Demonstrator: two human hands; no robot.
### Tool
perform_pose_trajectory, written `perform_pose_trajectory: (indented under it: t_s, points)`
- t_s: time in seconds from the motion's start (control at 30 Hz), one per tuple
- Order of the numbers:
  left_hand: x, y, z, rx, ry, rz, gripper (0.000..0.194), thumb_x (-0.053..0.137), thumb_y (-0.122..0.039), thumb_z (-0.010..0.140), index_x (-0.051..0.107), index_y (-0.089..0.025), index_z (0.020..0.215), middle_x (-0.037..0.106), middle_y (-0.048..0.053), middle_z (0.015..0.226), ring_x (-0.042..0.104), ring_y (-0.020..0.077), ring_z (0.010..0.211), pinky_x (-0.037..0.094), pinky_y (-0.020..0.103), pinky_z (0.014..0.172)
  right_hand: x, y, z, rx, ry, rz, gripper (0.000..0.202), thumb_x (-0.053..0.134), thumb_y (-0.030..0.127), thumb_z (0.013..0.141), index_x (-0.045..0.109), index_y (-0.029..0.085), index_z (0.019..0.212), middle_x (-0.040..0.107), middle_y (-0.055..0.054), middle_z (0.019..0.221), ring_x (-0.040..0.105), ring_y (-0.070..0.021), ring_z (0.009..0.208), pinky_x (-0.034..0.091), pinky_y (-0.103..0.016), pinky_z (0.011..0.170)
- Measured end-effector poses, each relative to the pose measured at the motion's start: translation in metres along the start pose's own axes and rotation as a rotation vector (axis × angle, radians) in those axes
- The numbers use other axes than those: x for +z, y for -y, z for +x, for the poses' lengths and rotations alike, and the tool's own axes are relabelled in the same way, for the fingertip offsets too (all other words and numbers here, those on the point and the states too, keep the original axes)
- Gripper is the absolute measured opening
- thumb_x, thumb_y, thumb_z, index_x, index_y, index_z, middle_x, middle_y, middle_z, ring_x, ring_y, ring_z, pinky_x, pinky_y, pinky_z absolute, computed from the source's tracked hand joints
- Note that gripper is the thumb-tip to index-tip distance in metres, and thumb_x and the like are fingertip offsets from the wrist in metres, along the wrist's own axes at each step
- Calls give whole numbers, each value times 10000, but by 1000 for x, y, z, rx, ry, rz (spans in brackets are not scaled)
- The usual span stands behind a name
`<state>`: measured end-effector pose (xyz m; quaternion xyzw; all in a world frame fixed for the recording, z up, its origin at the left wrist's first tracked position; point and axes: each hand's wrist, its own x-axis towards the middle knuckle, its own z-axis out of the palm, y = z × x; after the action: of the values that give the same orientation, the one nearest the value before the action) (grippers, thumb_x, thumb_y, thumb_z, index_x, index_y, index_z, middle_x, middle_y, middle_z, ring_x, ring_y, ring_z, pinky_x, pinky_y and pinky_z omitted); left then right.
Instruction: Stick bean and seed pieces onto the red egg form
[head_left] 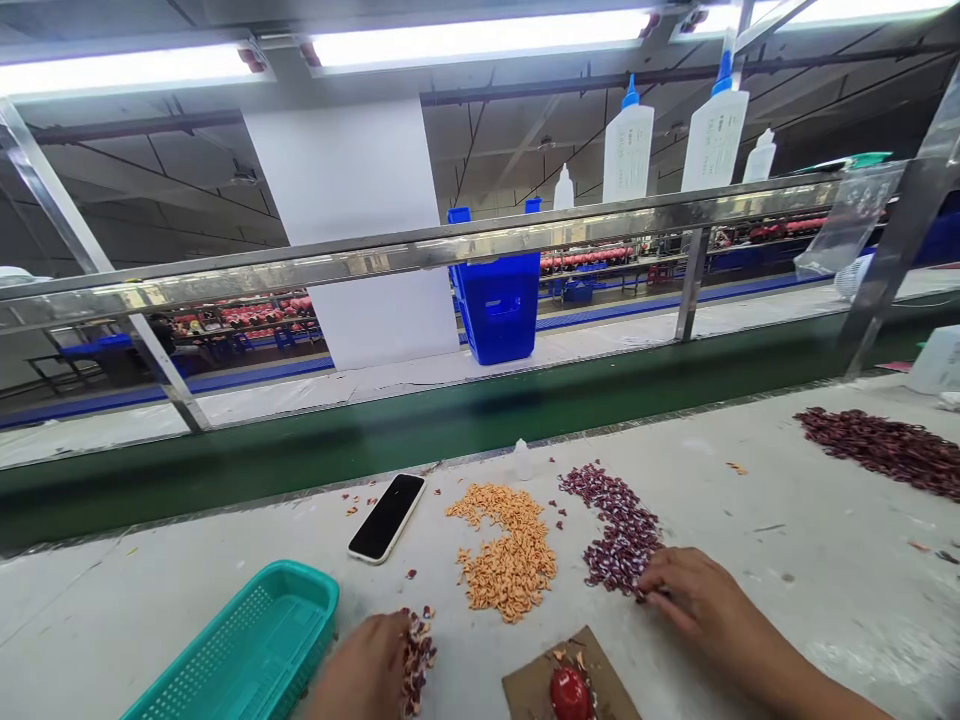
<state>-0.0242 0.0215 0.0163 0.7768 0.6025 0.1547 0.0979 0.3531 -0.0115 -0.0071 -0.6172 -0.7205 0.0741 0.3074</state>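
Head view: the fingers of the right hand (pixel 694 590) were nearly closed at the purple pile (pixel 619 520), any grip unclear; the left hand (pixel 360 670) was curled at the mixed pieces (pixel 420 660), its hold blurred. Single pieces were best pinched lightly, the orange pile (pixel 517 570) between left undisturbed.

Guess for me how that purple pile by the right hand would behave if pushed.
The purple pile would probably spread rather than slide as one block: its pieces look loose, and a few lie strewn beside it. Each piece is likely light, being tiny next to the phone. Their glossy glints suggest they may be slippery.
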Motion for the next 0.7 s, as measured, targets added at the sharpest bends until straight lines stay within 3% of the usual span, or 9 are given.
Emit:
perform_pose_trajectory:
  t_s: [0.1, 0.17, 0.23, 0.3, 0.4, 0.53, 0.7]
  points:
    - [-22, 7, 4, -5, 140, 260, 433, 364, 2, 755, 672, -178, 1001, 680, 94, 1023, 588, 252, 977, 404, 369, 892, -2, -9, 2, -37, 44, -77, 175, 565, 177, 792, 702, 281, 761, 700, -29, 824, 611, -253, 848, 457, -395, 758]
    - [-27, 1, 6, -8, 140, 295, 426, 364, 12, 747, 677, -180, 961, 671, 92, 995, 585, 255, 955, 402, 367, 865, 0, -7, 5, -64, 68, -124, 187, 566, 156, 784, 700, 284, 761, 693, -25, 814, 604, -251, 842, 436, -393, 747]
    - [-27, -11, 7, -23, 93, 230, 380, 336, -50, 832, 673, -186, 941, 672, 91, 971, 593, 245, 938, 405, 353, 848, 1, -3, 8, -96, 89, -158, 187, 561, 148, 787, 691, 274, 742, 685, -26, 797, 600, -246, 824, 423, -386, 728]
    - [-24, -26, 8, -20, 66, 121, 335, 336, -133, 889, 661, -190, 948, 684, 82, 965, 606, 226, 931, 411, 320, 839, 2, -2, 11, -132, 104, -185, 185, 552, 152, 799, 673, 262, 713, 676, -26, 784, 595, -239, 809, 414, -375, 711]
    - [-16, -52, 13, 8, 136, 9, 275, 401, -142, 862, 662, -207, 920, 711, 56, 946, 629, 206, 906, 425, 279, 803, 5, -4, 15, -174, 104, -228, 211, 523, 156, 816, 646, 244, 670, 658, -35, 757, 584, -240, 781, 399, -376, 692]
    - [1, -80, 21, 126, 266, 102, 274, 425, -141, 845, 676, -202, 938, 720, 81, 942, 638, 246, 910, 452, 324, 782, 10, -5, 16, -195, 81, -275, 222, 492, 147, 815, 622, 224, 653, 639, -59, 737, 567, -256, 756, 397, -405, 697]
    - [24, -94, 34, 200, 279, 160, 280, 411, -135, 841, 677, -168, 923, 670, 129, 997, 612, 296, 936, 463, 396, 789, 10, 5, 8, -169, 108, -149, 158, 504, 194, 824, 602, 240, 709, 649, -45, 724, 595, -232, 697, 456, -365, 661]
